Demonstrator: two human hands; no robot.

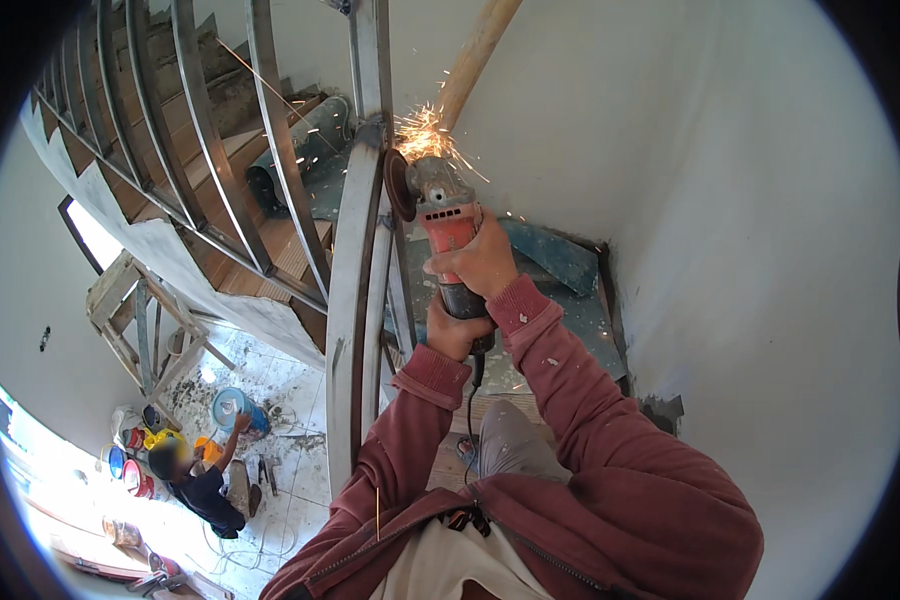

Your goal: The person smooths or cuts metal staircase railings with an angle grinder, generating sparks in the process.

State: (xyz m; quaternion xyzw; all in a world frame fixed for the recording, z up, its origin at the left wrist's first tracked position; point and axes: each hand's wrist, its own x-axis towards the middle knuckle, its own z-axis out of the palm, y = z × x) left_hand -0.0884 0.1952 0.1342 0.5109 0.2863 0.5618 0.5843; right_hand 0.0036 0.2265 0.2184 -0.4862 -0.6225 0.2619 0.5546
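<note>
Both of my hands grip a red and black angle grinder (452, 232). My right hand (482, 257) wraps round its red body just behind the metal head. Lower down, my left hand (454, 328) closes round the black rear end, where the power cord (471, 400) hangs down. The brown disc (399, 185) stands on edge against the metal railing post (367, 170), near a welded joint. Bright sparks (423, 132) spray up and to the right from the disc. My fingers' far sides are partly hidden by the tool.
Metal balusters (205, 135) run left beside wooden stair treads (205, 260). A rolled blue-green sheet (305, 150) lies on the landing; a wooden pole (475, 65) leans behind the sparks. Below left, a person (210, 495) works by a blue bucket (255, 418) near a wooden trestle (150, 325). A white wall (750, 250) rises right.
</note>
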